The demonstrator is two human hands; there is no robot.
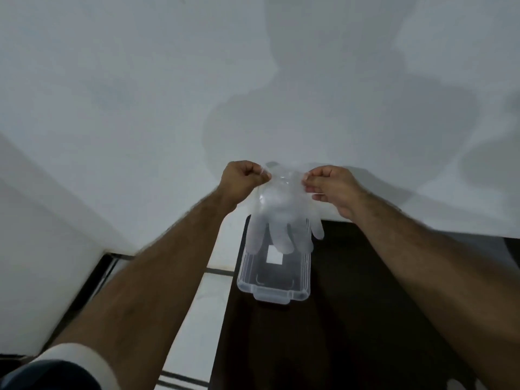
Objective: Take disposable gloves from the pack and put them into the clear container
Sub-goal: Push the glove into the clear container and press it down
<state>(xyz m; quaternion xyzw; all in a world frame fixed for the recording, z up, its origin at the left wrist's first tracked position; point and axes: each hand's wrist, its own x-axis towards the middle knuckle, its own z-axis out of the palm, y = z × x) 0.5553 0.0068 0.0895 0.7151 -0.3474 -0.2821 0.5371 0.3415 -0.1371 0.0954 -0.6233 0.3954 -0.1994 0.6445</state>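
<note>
A thin clear disposable glove [282, 212] hangs fingers-down in the air, held by its cuff. My left hand [243, 178] pinches the cuff's left corner and my right hand [333, 187] pinches its right corner. Directly beneath the glove stands the clear plastic container [274, 288], open-topped, on a dark brown table; the glove's fingertips dangle over its far end. A white label shows through the container's bottom. The glove pack is not in view.
The dark table [351, 305] meets a white wall [197, 80] just behind the container. Pale floor tiles [202, 305] lie left of the table. A dark frame edge [92, 280] runs along the lower left.
</note>
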